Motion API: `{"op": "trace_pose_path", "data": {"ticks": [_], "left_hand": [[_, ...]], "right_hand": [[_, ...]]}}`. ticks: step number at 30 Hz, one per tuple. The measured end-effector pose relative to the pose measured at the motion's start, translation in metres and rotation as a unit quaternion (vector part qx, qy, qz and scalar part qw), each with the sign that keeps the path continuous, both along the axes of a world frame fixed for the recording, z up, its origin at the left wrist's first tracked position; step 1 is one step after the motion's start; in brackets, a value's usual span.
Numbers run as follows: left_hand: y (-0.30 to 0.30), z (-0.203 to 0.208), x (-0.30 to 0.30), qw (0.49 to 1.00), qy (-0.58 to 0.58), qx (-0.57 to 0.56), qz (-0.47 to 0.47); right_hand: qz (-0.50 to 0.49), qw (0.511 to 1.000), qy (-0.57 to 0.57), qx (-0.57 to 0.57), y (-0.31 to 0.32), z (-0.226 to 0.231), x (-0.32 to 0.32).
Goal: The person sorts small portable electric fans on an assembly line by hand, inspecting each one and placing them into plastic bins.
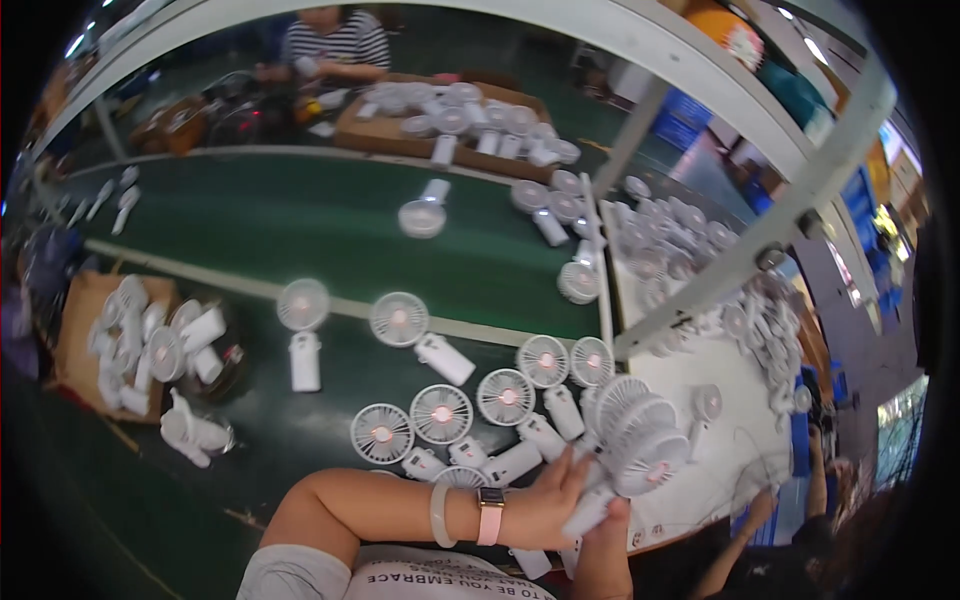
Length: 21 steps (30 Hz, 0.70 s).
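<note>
My left hand [552, 503], with a pink-strapped watch and a pale bangle on its arm, reaches right and is closed on the handles of handheld fans. My right hand [606, 535] meets it from below, fingers wrapped around a handle. Several white handheld fans [655, 462] are bunched between both hands, their round grilles overlapping; which hand bears which fan is partly hidden. On the dark green bench just left of them lie more white fans, among them one fan [441, 414], another fan [505, 397] and a third fan [382, 433].
A cardboard box [68, 345] of fans stands at left. Beyond a pale rail, fans lie on a green conveyor belt [300, 205]. Across it, a person in a striped top [340, 45] works near a fan-filled carton [400, 145]. Fans pile on a white table [735, 465] at right, below a slanting metal post [740, 265].
</note>
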<state>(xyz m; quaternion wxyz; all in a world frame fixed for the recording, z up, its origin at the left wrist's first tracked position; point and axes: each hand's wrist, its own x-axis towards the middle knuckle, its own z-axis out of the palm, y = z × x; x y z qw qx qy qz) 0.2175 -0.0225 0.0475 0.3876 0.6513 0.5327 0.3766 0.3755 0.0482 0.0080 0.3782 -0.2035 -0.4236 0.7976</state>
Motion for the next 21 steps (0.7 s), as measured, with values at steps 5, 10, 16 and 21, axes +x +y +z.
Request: {"op": "trace_pose_path", "data": {"ticks": [5,10,16,21], "left_hand": [[-0.049,-0.010,-0.074,0.991,0.023,0.053,-0.124],[-0.092,-0.048,-0.187,0.768,0.321,0.101,0.546],[-0.119,-0.103,-0.257,0.730,0.308,-0.141,0.594],[-0.110,-0.100,-0.251,0.770,-0.436,0.017,0.466]], "right_hand": [[-0.127,0.975,0.034,-0.179,0.038,-0.002,0.024],[-0.185,0.968,-0.057,-0.162,0.145,-0.024,0.081],[-0.388,0.920,-0.037,-0.047,0.270,-0.062,0.093],[-0.385,0.900,-0.206,-0.016,0.253,-0.081,0.084]]}}
